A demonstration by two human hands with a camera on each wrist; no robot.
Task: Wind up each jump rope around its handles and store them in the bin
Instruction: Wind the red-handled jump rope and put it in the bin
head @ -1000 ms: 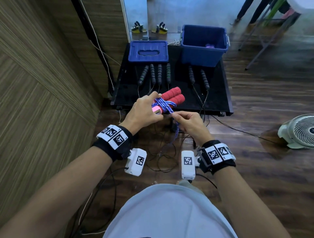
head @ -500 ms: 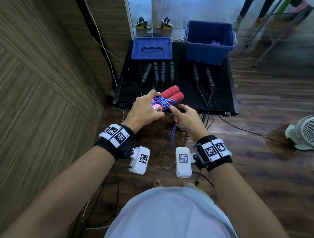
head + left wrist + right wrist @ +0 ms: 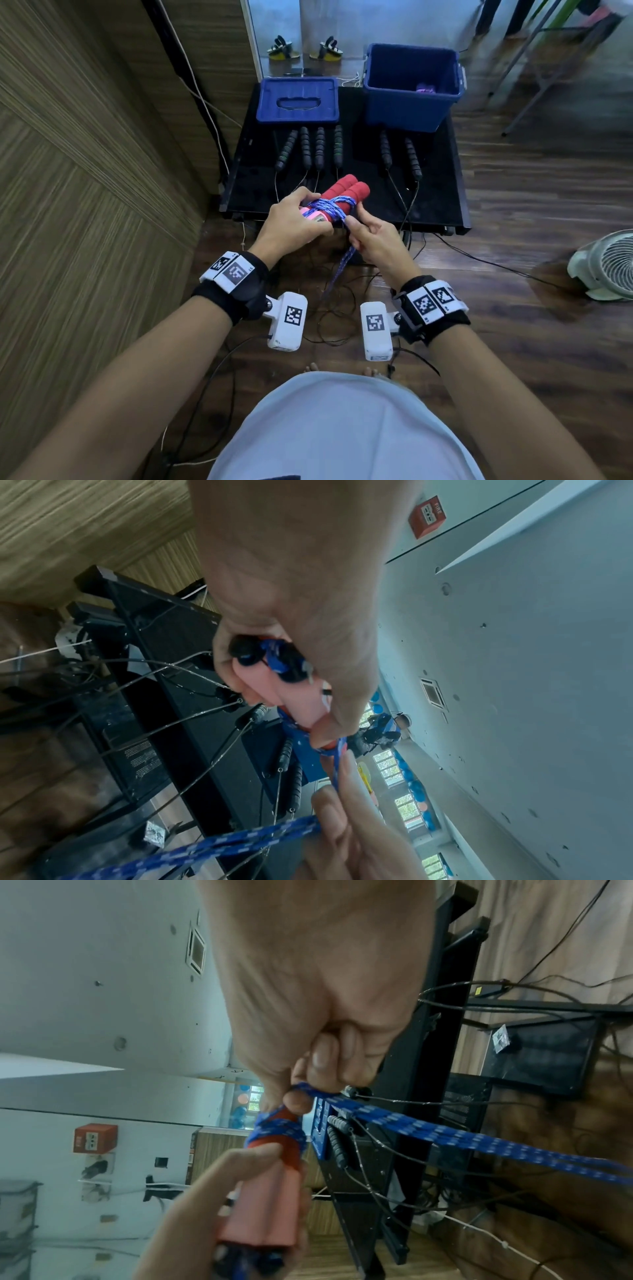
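Two red handles (image 3: 346, 192) show overhead; wrist views hide the bin (image 3: 411, 85).

Upper frame: six black handles (image 3: 318, 148) line the worktop (image 3: 442, 192) before the lid (image 3: 297, 100) and bin (image 3: 411, 85); the bin's mouth gapes unobstructed.

Dark wood-plank floor (image 3: 513, 212), brown striped wall panels (image 3: 85, 171) (left side), black low table (image 3: 442, 192), white fan (image 3: 606, 267).

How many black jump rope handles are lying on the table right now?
6, all on the black table: four side by side in front of the blue lid, at, and two in front of the blue bin, at. None looks hidden.
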